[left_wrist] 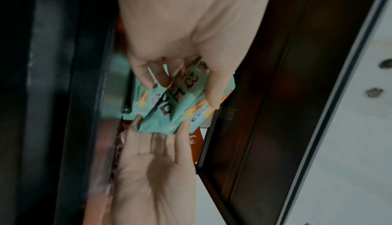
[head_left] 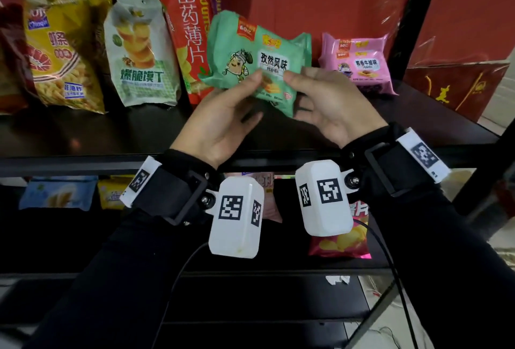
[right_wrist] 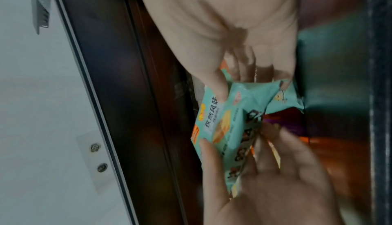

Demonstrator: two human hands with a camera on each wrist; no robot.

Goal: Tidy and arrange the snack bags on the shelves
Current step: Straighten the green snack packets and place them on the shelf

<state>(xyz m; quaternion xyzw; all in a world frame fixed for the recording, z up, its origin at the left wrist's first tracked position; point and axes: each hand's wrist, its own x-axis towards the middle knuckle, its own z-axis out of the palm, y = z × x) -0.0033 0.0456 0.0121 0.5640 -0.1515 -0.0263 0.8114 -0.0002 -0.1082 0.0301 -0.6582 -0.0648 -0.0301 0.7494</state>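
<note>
A mint-green snack bag (head_left: pixel 256 50) is held tilted above the upper black shelf (head_left: pixel 111 131), in front of a tall red bag (head_left: pixel 186 28). My left hand (head_left: pixel 250 89) pinches its lower left edge, thumb on the front and fingers behind. My right hand (head_left: pixel 295 89) pinches the lower right edge the same way. In the left wrist view the left hand (left_wrist: pixel 180 86) grips the green bag (left_wrist: pixel 169 108) from above, with the right hand (left_wrist: pixel 152 170) below it. In the right wrist view the right hand (right_wrist: pixel 250 81) holds the green bag (right_wrist: pixel 233 119).
On the same shelf a yellow bag (head_left: pixel 61 56) and a white-green bag (head_left: pixel 142 53) stand to the left, and a pink bag (head_left: pixel 359 61) leans at the right. The lower shelf holds a blue bag (head_left: pixel 58 192) and a red chip bag (head_left: pixel 342 240).
</note>
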